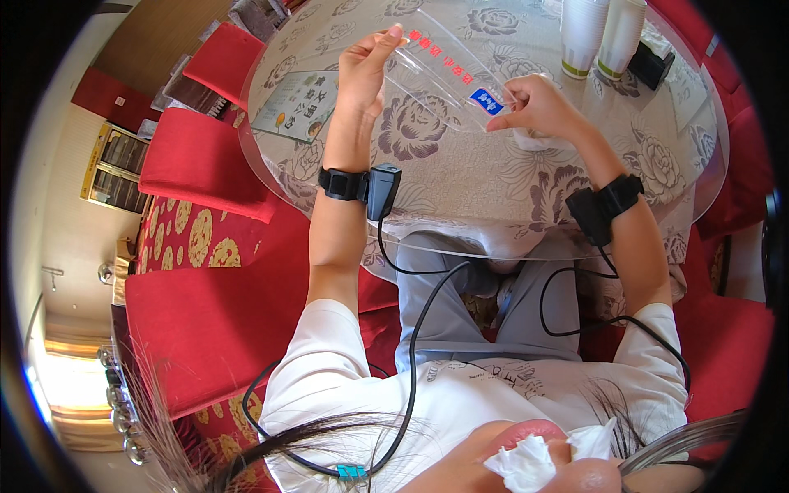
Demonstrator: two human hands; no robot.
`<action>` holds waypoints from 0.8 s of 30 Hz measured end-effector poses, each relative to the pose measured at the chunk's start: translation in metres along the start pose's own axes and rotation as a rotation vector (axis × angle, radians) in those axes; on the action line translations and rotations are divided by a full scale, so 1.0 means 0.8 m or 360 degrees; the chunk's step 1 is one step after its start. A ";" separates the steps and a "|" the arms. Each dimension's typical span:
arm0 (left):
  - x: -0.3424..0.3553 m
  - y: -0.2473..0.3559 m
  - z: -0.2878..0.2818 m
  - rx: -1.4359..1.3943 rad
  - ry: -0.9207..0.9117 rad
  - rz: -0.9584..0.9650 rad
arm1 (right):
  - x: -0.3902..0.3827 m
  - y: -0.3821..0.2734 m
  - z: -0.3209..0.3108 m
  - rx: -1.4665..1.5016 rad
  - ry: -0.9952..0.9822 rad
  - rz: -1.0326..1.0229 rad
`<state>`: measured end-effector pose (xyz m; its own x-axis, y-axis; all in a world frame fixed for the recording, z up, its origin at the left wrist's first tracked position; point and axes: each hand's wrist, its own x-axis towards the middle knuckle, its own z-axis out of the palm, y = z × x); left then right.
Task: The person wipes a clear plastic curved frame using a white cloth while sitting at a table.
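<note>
A clear plastic wrapper (448,70) with red print and a small blue label is stretched out flat above the round table. My left hand (366,72) pinches its left end between thumb and fingers. At the opposite end, beside the blue label, my right hand (538,107) grips the corner with thumb and fingertips. Both forearms are raised over the near half of the table. Something pale and crumpled (538,142) lies on the table just below my right hand; its kind is unclear.
The glass-topped table (485,185) has a flowered cloth. A green printed card (288,107) lies at left. Two stacks of paper cups (583,37) and a black tissue holder (651,64) stand at far right. Red chairs (201,156) surround it. Black cables (423,316) hang from my wrist straps.
</note>
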<state>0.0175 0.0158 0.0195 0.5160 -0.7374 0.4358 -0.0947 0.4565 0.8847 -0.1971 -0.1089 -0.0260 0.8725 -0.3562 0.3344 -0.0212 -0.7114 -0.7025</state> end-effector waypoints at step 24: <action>-0.001 -0.006 0.000 -0.0059 -0.0181 0.0135 | 0.000 -0.002 -0.004 0.0001 -0.0074 0.0055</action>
<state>0.0179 0.0141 0.0150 0.4076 -0.7459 0.5267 -0.1016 0.5362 0.8380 -0.1984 -0.1098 -0.0224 0.8929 -0.3520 0.2806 -0.0512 -0.6988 -0.7135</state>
